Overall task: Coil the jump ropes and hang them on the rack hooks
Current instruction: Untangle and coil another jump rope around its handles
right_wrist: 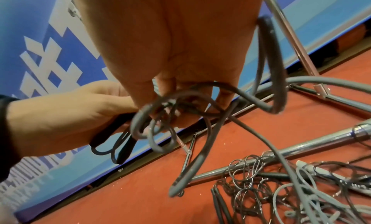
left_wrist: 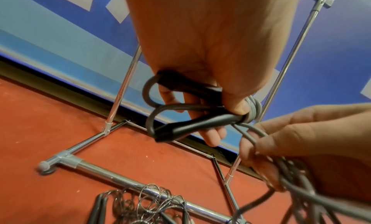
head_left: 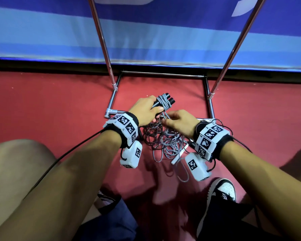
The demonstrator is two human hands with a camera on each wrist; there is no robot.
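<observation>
Head view, centre of frame: the left hand (head_left: 147, 108) curls round two black handles (head_left: 165, 100) bound by grey cord wraps (head_left: 163, 101), while the right hand (head_left: 179, 121) pinches the trailing grey cord (right_wrist: 236, 91) just below. That smooth, limp cord will likely slip and spring loose; the stiff handles offer the surest hold. Lower down, thin wiry ropes (head_left: 156, 136) lie tangled on red carpet (head_left: 50, 101) across the chrome rack base (left_wrist: 128, 182).

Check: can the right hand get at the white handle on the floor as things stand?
Probably not right away. The right hand is holding grey rope loops, and the white handle lies under tangled cords beneath that wrist. It would have to let go first.
</observation>
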